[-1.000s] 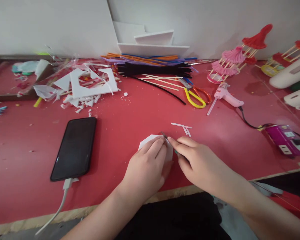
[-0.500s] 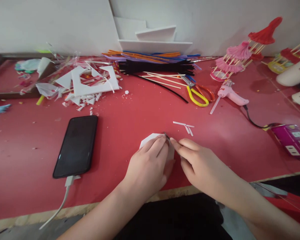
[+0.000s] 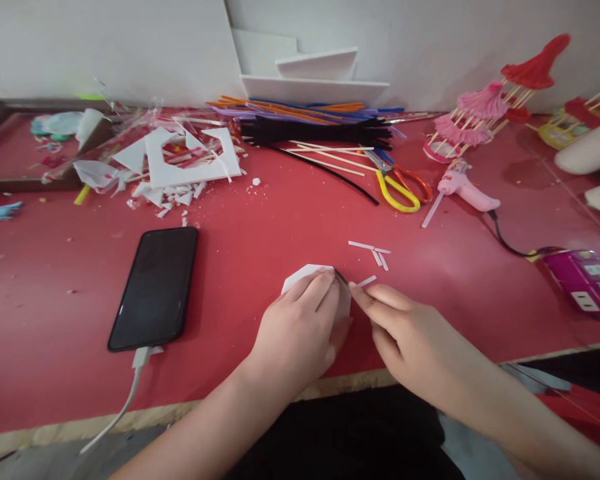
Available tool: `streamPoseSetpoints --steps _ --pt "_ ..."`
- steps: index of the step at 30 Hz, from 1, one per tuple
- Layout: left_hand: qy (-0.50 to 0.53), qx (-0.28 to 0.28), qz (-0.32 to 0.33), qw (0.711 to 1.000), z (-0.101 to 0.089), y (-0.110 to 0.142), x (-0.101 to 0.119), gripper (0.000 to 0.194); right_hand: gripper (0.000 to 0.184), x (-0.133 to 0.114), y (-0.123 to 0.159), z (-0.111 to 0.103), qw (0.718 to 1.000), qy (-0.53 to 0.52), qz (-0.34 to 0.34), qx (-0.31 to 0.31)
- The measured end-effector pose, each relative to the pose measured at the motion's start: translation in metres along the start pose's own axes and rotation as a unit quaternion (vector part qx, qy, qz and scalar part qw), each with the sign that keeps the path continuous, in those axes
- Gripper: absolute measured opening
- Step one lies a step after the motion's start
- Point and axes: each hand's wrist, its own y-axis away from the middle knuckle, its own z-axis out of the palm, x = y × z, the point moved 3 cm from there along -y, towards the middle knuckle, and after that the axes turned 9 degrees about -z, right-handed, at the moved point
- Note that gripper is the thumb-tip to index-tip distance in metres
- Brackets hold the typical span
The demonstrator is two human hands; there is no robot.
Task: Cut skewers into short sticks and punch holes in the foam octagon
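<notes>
My left hand lies over a white many-sided piece of foam board, fingers together, holding it down on the red tabletop. Much of the piece is hidden under that hand. Closed around a slim knife, my right hand is just to the right. Its dark blade shows along the piece's upper right edge, while the handle is mostly covered by my fingers. One thin white strip rests just beyond my right fingers. Several more cut strips lie a little farther away.
A black phone with a white cable lies to the left. Foam scraps, pipe cleaners, scissors and wooden sticks are farther back. On the right are a pink glue gun, a purple power box and a pink-and-red tiered model.
The knife and my right hand have moved slightly right and toward me along the piece's edge. A thin strip has come off beside it. The left hand keeps its hold.
</notes>
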Motion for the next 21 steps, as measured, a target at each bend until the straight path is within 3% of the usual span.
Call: streamPoseSetpoints --steps 21 --pt "-0.004 -0.011 -0.026 1.000 0.004 0.002 -0.002 0.038 0.056 0.006 0.042 0.011 1.000 0.014 -0.017 0.005"
